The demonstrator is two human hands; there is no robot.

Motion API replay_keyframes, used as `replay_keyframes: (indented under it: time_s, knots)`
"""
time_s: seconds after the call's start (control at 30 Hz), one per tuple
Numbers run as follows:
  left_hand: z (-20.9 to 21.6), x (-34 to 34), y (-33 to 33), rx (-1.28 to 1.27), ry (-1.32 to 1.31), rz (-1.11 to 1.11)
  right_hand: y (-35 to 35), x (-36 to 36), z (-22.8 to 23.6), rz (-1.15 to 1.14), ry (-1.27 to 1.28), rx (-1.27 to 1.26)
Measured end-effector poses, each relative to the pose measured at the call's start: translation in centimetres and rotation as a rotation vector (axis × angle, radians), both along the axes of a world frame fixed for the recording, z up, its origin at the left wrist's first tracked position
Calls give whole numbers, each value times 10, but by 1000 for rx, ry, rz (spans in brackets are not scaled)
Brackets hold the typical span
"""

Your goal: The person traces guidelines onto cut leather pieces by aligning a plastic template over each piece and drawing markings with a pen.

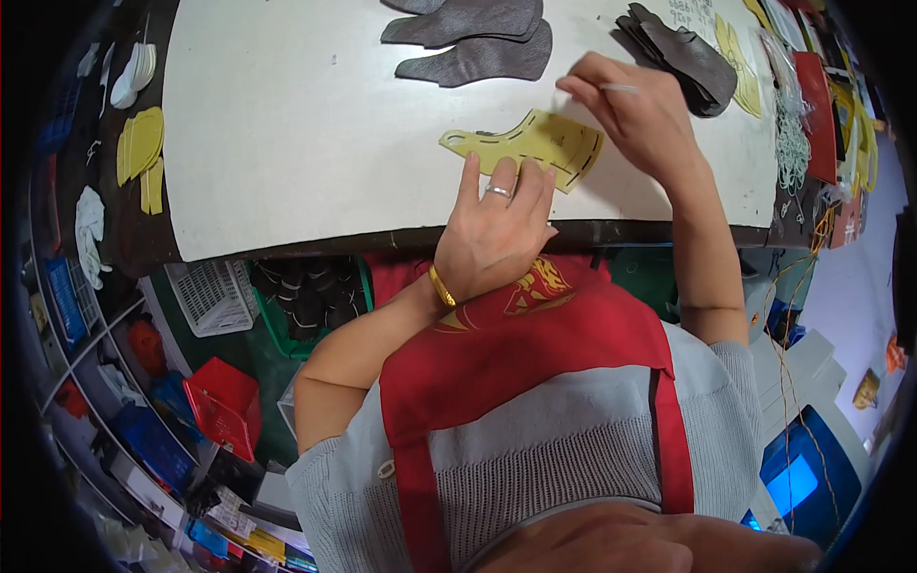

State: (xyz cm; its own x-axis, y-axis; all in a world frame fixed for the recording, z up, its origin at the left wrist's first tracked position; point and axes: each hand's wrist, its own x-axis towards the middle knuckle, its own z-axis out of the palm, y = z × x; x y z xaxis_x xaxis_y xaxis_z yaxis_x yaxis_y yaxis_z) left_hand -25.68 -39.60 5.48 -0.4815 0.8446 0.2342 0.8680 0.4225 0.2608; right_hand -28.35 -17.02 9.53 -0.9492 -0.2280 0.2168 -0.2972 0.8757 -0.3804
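On the pale tabletop (287, 143), close to its near edge, lies a yellow template (549, 136), boot-like in outline, with dark dashed lines marked along its edges and its narrow end toward the left. The person's left hand (495, 222) bears down on its lower edge, palm down, fingers extended and slightly spread; a silver ring (498, 191) and a gold bracelet (441, 286) show on that side. A small dark sliver peeks out at the template's upper edge, though what it belongs to cannot be told.

Just above the template's wide right end, the right hand (650, 119) is curled, pinching a thin, pale, pen-like tool (619, 88) between thumb and fingers. The tool's tip is blurred, and whether it touches anything cannot be made out.

Beyond the template, dark grey cut pieces (478, 59) overlap near the far edge. To the right of the right hand sits another stack of dark pieces (683, 62), with slim yellow pieces (737, 67) beside it and a bundle of pale cords (791, 148) farther right. Off to the left, along a dark border, rest more yellow shapes (141, 148), white pieces (132, 76) and a white glove (90, 224).
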Motion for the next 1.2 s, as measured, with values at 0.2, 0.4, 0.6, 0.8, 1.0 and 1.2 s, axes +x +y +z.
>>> replay_keyframes:
  time_s: [0.2,0.4,0.6,0.8,1.0,1.2]
  knots:
    - [-3,2,1,-7,13,-23,-15,36,-9,20,-145,-274]
    - [-2,2,1,-26,30,-10,9,61,1,-78,-63,-119]
    - [0,-2,5,-47,44,-20,6,65,-15,-306,9,-113]
    - [-3,-2,5,-4,122,20,-37,87,-4,-149,-154,-81]
    - [7,-12,14,21,183,-27,-5,35,-11,-538,-286,-147]
    - [19,-27,16,-136,86,33,13,41,-1,-255,-313,-369]
